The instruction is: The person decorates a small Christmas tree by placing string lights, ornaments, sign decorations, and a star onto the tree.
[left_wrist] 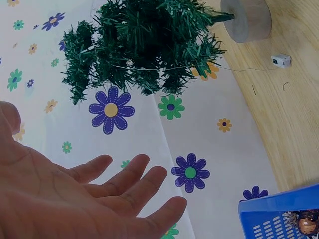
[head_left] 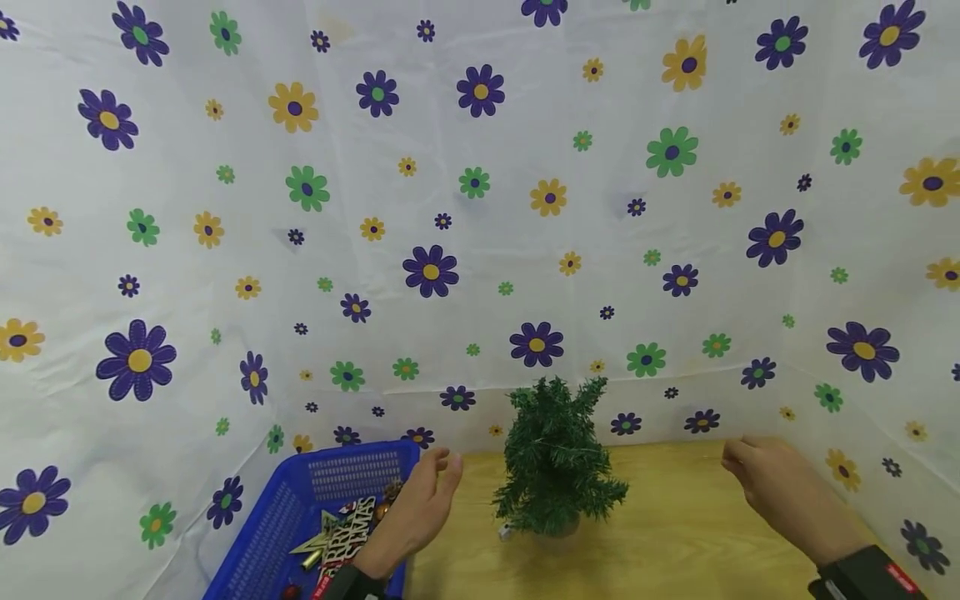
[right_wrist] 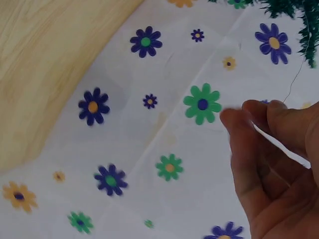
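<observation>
My right grip (head_left: 783, 492) pinches what looks like thin silvery wire (right_wrist: 294, 80) reaching the bushy green artificial tree (head_left: 555, 458); my left grip (head_left: 420, 504) hangs relaxed.

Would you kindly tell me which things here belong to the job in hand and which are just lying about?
Seemingly in the job:
- green tree
- thin wire, apparently pinched by the right hand
- small white box

Seemingly just lying about:
- blue basket
- gold star
- lettered sign
</observation>
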A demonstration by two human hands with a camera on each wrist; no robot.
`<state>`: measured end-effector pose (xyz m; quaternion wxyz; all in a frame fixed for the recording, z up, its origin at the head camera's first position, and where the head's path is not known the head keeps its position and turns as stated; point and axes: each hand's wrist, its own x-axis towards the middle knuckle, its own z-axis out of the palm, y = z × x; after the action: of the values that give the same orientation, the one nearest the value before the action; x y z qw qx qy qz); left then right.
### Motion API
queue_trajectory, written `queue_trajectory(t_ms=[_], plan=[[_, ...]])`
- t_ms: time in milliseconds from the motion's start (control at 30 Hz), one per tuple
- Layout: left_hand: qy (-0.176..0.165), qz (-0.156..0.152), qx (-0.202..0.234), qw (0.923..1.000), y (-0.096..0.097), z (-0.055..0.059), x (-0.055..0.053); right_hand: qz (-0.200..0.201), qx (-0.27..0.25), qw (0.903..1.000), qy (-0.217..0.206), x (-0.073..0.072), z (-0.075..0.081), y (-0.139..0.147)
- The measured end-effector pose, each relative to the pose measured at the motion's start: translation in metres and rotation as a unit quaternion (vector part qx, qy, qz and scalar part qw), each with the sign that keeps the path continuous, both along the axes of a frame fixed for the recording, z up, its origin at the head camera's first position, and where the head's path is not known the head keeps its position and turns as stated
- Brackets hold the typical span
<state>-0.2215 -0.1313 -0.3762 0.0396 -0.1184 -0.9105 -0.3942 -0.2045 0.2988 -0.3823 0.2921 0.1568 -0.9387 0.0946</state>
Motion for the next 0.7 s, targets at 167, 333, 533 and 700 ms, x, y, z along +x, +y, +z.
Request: queue_trajectory(t_ms=[167, 333, 533, 700], plan=[[-0.007, 0.008, -0.008, 0.9999, -0.004, -0.004, -0.004, -0.014, -0.121, 0.9898, -0.074, -0.023, -0.013, 0.001], [-0.004, 0.010, -0.007, 0.9999, -0.003, -0.005, -0.010, -0.068, -0.288, 0.9526, -0.070, -0.041, -0.024, -0.008], [-0.002, 0.005, -0.003, 1.0000, 0.000, -0.004, -0.014, -0.100, -0.439, 0.8876, -0.095, -0.063, -0.030, -0.020], [-0.002, 0.009, -0.002, 1.0000, -0.001, -0.001, -0.021, -0.107, -0.535, 0.8300, -0.116, -0.078, -0.031, -0.026]])
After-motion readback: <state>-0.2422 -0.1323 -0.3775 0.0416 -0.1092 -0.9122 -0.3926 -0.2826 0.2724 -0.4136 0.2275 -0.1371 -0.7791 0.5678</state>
